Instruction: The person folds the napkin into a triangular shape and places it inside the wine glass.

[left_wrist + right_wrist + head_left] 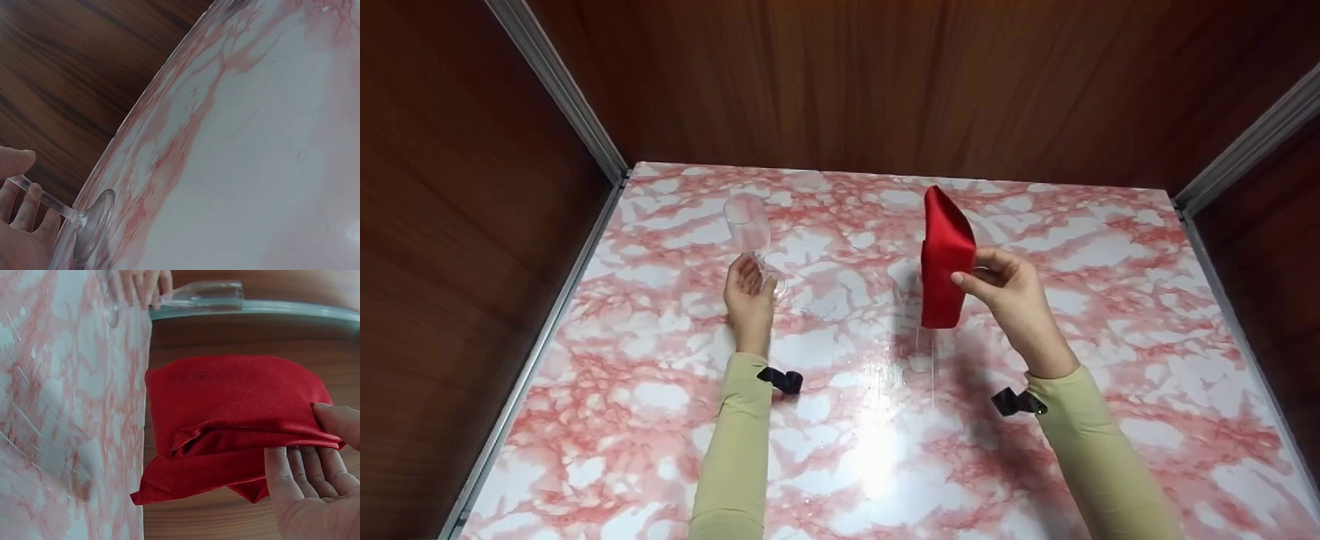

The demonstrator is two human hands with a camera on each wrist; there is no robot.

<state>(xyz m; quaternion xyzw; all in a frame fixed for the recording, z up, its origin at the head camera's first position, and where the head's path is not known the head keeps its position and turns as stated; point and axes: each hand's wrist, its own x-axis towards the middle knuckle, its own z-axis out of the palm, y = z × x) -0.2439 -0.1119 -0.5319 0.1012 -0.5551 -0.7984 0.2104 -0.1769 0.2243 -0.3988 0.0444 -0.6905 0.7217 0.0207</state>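
Observation:
A clear stemmed glass (747,223) is in my left hand (749,304), its bowl pointing away from me. In the left wrist view, thumb and fingers pinch the stem, and the round foot (97,226) sticks out past the hand. My right hand (1020,304) holds a folded red satiny cloth (943,279) by its right side, with the thumb on the near face. Loose layers of this cloth (225,405) hang open along one edge in the right wrist view. Glass and cloth are apart, both raised over the table.
The table (840,330) has a red and white marbled top with a bright light reflection near the front. Brown wood-grain panels (840,82) stand behind and on both sides, with metal strips (577,97) at the corners. A dark wrist camera (784,379) is strapped on each sleeve.

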